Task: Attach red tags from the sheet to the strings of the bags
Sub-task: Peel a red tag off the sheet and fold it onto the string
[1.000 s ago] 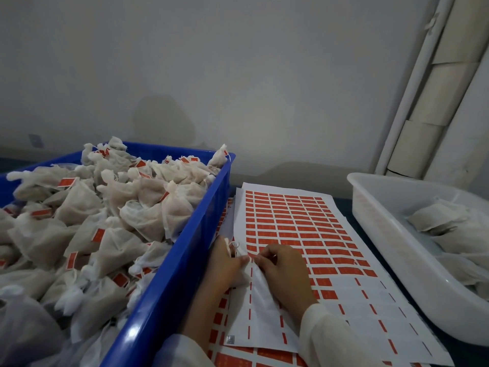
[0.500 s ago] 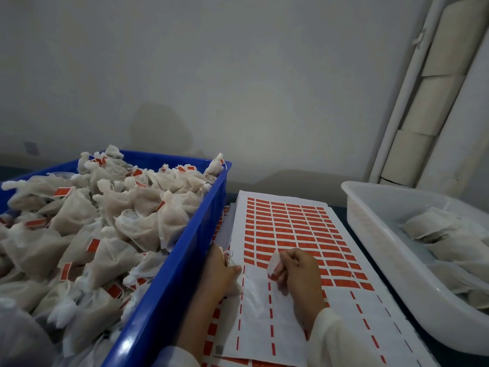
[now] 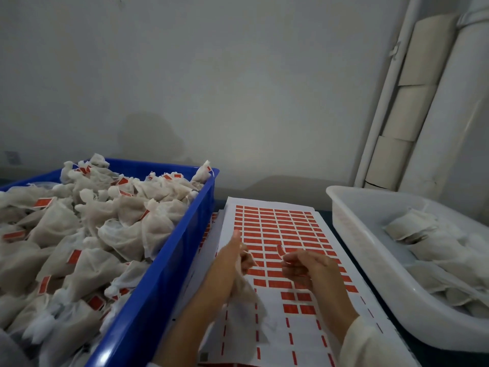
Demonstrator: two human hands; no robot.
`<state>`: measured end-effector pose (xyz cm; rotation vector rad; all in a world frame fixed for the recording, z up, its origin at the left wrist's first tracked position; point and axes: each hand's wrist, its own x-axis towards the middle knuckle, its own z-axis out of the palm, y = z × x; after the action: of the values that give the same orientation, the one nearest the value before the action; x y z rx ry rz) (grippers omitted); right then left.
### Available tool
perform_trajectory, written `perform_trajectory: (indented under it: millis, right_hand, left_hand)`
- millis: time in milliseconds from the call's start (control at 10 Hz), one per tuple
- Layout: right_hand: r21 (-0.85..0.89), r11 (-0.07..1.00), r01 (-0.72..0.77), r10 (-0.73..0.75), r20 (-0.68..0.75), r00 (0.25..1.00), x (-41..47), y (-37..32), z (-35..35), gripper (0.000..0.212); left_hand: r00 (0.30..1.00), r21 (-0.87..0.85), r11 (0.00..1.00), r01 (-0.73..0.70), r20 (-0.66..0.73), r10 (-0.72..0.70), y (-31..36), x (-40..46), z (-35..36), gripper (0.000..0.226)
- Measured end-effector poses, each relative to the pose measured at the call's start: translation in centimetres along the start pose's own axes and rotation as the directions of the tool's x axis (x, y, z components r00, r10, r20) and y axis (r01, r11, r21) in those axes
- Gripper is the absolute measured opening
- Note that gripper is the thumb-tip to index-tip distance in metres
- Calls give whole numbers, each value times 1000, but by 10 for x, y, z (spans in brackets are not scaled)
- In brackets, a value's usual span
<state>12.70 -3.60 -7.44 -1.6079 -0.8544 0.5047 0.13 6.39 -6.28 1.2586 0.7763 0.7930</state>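
Between our hands, just above the white sheet of red rectangular tags [image 3: 277, 226], our right hand [image 3: 309, 268] pinches one peeled red tag [image 3: 280, 250], curling upward; leftward, close by, our left hand [image 3: 232, 263] grips a soft white mesh bag [image 3: 244, 292], its thin string [image 3: 251, 254] pointing toward the tag.

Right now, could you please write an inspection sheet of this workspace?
Surface: dark table, mostly covered.
Job's things: tag sheet, near rows peeled; blue crate of tagged bags; white tub holding bags.
Clutter: nothing seen.
Hands: left hand holds a bag; right hand pinches a red tag in its fingers.
Cables: nothing seen.
Surroundings: grey wall, white pipes.
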Motion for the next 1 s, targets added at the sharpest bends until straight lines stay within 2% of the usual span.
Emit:
perform_trajectory:
  millis: [100, 200, 300, 400, 500, 600, 700, 800, 900, 1000]
  right_hand:
    - [-75, 996, 52, -51, 16, 999, -3, 7, 1, 32]
    - [-136, 977, 167, -153, 113, 982, -17, 8, 8, 41]
    - [-233, 917, 322, -292, 155, 944, -22, 13, 15, 33]
    - [-324, 874, 361, -341, 119, 932, -17, 16, 12, 19]
    - [-328, 881, 341, -333, 82, 939, -14, 19, 7, 8]
    - [-439, 827, 352, -343, 102, 934, -8, 28, 2, 6]
    - [-592, 713, 376, -346, 168, 923, -3, 34, -3, 26]
    - [-580, 729, 362, -349, 141, 927, -6, 30, -3, 26]
    - [-293, 909, 295, -334, -90, 938, -12, 21, -3, 22]
    - [-18, 952, 305, -295, -310, 904, -17, 11, -4, 19]
  left_hand:
    - [997, 107, 993, 53, 58, -60, -17, -4, 15, 27]
    - [992, 66, 996, -56, 120, 48, -36, -7, 19, 39]
    - [993, 145, 988, -59, 105, 44, -40, -4, 20, 34]
    - [995, 305, 949, -75, 86, 51, -39, -4, 24, 25]
    - [982, 409, 894, -183, 117, 147, -39, -11, 23, 14]
    - [965, 429, 866, -258, 157, 210, -40, -14, 20, 16]
    - [960, 438, 856, -275, 180, 217, -40, -12, 17, 15]
    - [967, 461, 852, -248, 171, 189, -39, -12, 16, 15]
    - [975, 453, 864, -219, 81, 205, -41, -12, 18, 18]
    - [977, 375, 908, -187, -26, 211, -45, -11, 23, 17]
